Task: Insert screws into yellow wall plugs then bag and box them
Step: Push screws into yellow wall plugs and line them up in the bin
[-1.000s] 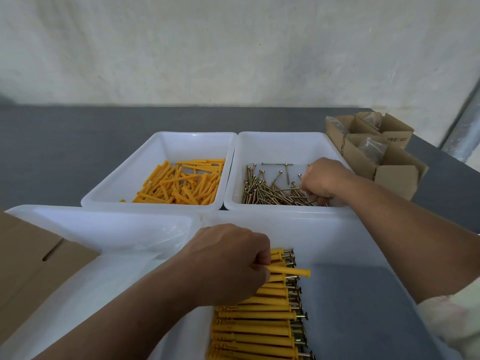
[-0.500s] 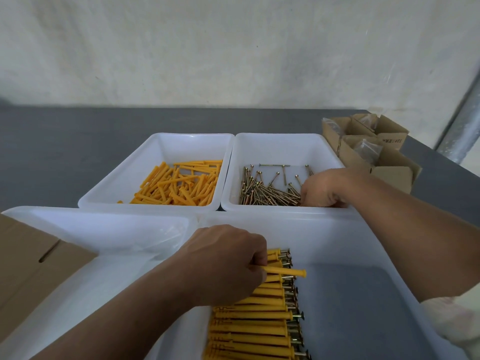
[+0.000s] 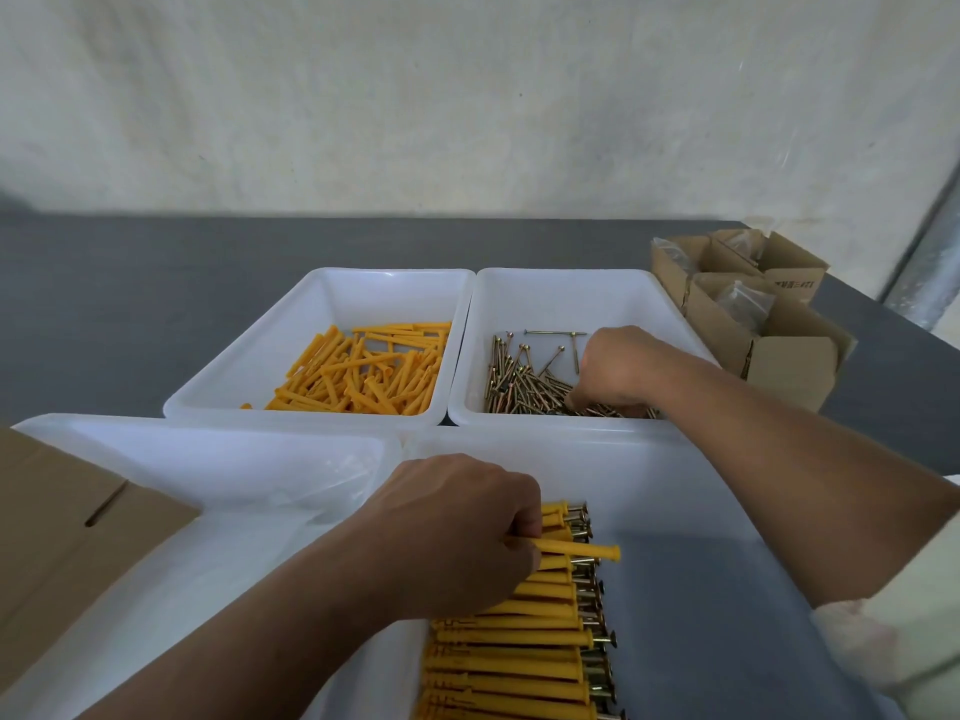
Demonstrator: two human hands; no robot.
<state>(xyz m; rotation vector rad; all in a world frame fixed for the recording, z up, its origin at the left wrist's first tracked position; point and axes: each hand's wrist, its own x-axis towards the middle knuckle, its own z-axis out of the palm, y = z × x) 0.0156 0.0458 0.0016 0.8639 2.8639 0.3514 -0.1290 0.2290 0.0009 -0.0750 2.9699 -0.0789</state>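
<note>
Grey table (image 3: pixel 156 283) bears white bins (image 3: pixel 395 273) and cardboard boxes (image 3: pixel 789 366).

A pale, off-white wall (image 3: pixel 467 96) with a rough, faintly mottled and scuffed surface fills the far half of the view. It meets the far edge of a dark grey, matte bench (image 3: pixel 130 304), which spans the whole width and ends in a corner at the far right. Beyond that corner a dull silvery post (image 3: pixel 930 272) stands slanted along the right edge. The light is soft and even, casting only faint shadows.
</note>
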